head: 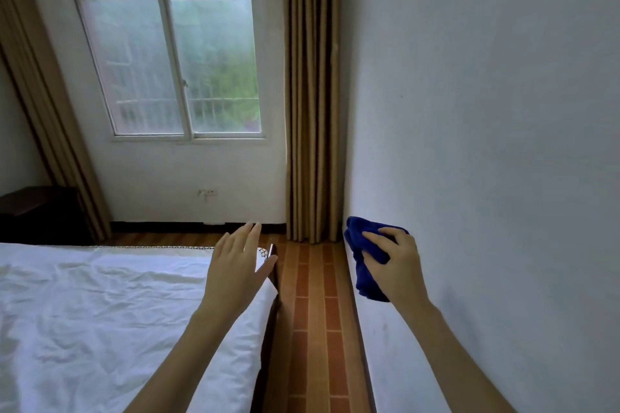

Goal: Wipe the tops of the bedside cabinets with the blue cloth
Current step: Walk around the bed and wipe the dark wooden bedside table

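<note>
1. Blue cloth (pixel 364 265): we count one, bunched up in our right hand (pixel 399 266). The fingers (pixel 377 243) curl round its upper part and its loose end droops below them. The white wall (pixel 503 111) lies just right of these fingers; we cannot tell whether the cloth touches it.
2. Our left hand (pixel 235 271) holds nothing. Its fingers (pixel 250 236) are straight and slightly spread, palm down, raised over the right edge of the bed.
3. One bed (pixel 100 312) with a rumpled white sheet spreads below and left of the left fingers.
4. One strip of reddish plank floor (pixel 315 312) runs between the two sets of fingers.
5. One dark cabinet (pixel 40 208) stands far left of the left fingers, beyond the bed and well apart from the cloth.
6. Two tan curtains hang. The right curtain (pixel 312 94) is beyond and above the gap between our fingers; the left curtain (pixel 40 111) is far to the left.
7. One white-framed window (pixel 167 60) sits above the left fingers, with one wall socket (pixel 207 193) beneath it.
</note>
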